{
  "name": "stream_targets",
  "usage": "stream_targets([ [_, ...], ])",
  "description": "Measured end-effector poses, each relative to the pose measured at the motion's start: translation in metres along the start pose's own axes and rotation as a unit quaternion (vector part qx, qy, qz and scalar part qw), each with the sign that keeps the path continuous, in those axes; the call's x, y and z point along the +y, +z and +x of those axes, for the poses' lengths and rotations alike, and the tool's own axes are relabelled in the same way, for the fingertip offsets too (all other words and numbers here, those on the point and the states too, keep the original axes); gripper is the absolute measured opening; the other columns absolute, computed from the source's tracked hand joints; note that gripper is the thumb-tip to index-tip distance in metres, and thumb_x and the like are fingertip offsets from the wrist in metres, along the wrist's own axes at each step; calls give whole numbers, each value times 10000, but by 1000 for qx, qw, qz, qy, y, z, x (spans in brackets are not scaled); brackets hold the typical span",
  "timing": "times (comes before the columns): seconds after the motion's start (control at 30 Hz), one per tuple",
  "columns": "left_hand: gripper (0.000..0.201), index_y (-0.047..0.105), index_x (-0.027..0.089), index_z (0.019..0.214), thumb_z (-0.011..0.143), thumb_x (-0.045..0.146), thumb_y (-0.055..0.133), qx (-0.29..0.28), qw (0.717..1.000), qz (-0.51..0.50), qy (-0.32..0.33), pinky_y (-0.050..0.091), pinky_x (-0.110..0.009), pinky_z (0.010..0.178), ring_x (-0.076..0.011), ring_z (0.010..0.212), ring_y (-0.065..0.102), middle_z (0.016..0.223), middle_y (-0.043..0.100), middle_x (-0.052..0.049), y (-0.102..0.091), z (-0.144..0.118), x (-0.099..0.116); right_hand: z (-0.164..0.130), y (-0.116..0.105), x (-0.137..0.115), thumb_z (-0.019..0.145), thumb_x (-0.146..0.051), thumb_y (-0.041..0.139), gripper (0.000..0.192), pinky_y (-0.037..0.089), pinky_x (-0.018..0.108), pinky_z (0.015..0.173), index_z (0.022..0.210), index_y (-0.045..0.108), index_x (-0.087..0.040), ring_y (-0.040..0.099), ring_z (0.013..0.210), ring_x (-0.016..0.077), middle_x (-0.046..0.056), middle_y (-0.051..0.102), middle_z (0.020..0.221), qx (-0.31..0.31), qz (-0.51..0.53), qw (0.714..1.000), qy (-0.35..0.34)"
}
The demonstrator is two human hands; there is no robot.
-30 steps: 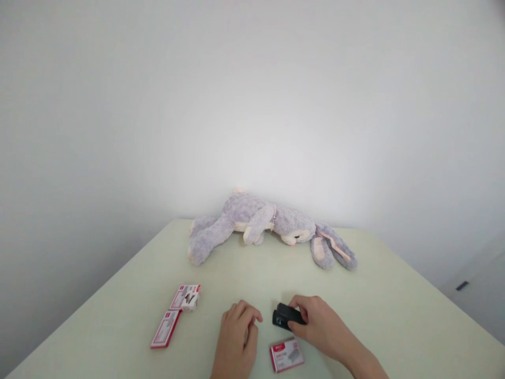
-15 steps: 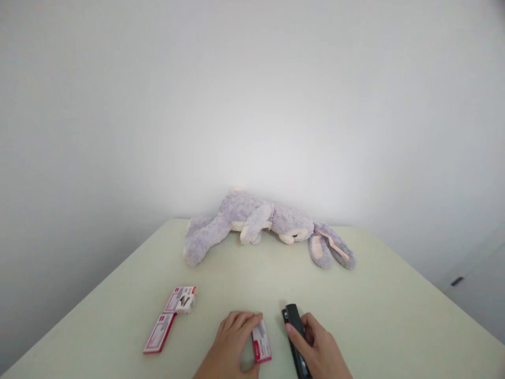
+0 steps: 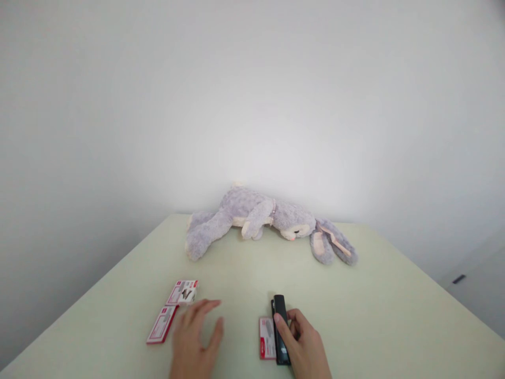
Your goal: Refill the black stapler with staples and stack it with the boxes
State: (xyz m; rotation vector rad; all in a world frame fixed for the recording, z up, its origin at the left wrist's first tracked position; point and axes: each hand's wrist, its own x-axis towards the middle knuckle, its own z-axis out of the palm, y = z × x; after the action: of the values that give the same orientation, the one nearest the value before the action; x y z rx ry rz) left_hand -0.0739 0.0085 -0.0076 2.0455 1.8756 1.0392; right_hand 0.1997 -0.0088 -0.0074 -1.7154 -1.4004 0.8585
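Observation:
My right hand grips a black stapler that lies lengthwise on the pale table, pointing away from me. A small red-and-grey staple box lies flat just left of the stapler, touching it. My left hand hovers with fingers spread and holds nothing, between that box and two more boxes at the left: a flat red-edged one and an opened white-and-red one.
A grey-lilac plush rabbit lies on its side at the far edge of the table against the white wall. A grey cabinet front with a dark handle stands at the right.
My left hand let go of the small staple box, which now lies beside the stapler, and moved left with fingers spread. My right hand kept hold of the stapler.

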Motion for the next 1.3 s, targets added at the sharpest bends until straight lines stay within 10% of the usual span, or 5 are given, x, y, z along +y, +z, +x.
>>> stream_targets([
  [0.1,522,596,243,1305,933,559,412,118,961,164,-189,427,-610,1032,-381,1182,555,1253,606,-135,-34,0,-60,0,-2,-2,934,-702,469,486,308,274,575,872,605,-240,450,599,149,-74,396,610,-7,-1,1000,-1],
  [0.27,588,461,315,1490,967,569,370,-42,976,129,-172,519,-432,824,-286,941,641,1104,667,-46,-57,-13,-106,3,-3,3,927,-717,470,502,302,278,576,866,595,-235,430,598,147,-78,377,612,-17,2,1000,-3],
  [0.93,672,642,301,1169,555,278,913,-287,946,-110,105,414,-386,1026,-261,1132,541,1192,651,-3,15,17,87,2,-2,4,918,-690,518,488,308,265,568,874,629,-217,434,586,139,-85,394,597,-2,36,999,-23],
  [1.17,860,628,308,1234,462,412,993,-310,933,-133,123,399,-429,1061,-284,1153,533,1239,632,-16,30,13,96,-2,0,5,914,-693,523,488,322,261,561,905,639,-220,451,579,142,-82,417,593,-2,36,999,-19],
  [1.3,507,520,336,1414,951,528,594,-225,945,-219,93,331,-415,1172,-234,1336,462,1442,545,-31,12,19,63,-1,-1,5,901,-700,521,499,316,265,557,920,653,-219,457,567,147,-83,408,580,-6,23,1000,-15],
])
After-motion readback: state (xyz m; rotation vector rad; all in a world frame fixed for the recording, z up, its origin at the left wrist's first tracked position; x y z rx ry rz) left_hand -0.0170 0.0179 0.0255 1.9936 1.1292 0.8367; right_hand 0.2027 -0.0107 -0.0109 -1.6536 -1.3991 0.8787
